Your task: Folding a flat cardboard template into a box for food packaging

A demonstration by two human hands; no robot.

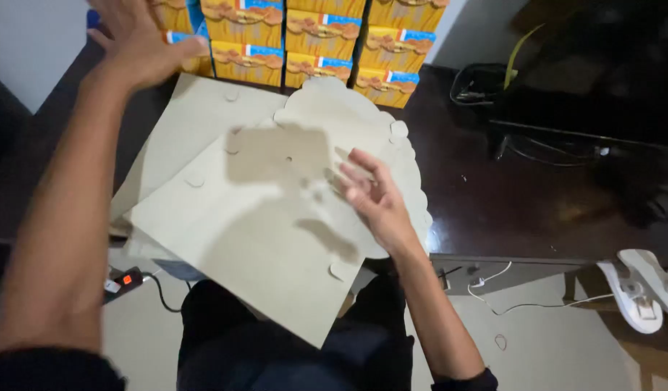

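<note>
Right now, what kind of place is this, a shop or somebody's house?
Probably a room at home used for packing goods, though I can't be sure. Yellow boxes are stacked at the back of a dark table, flat cardboard sheets lie under the right hand, and cables trail on the floor.

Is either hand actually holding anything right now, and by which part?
Nothing is gripped. The right hand lies open, fingers spread flat on the top cardboard sheet. The left hand is open, reaching toward the stacked yellow boxes.

cardboard sheets [261, 239] lie on the table [493, 203], boxes [305, 36] stacked behind
</note>
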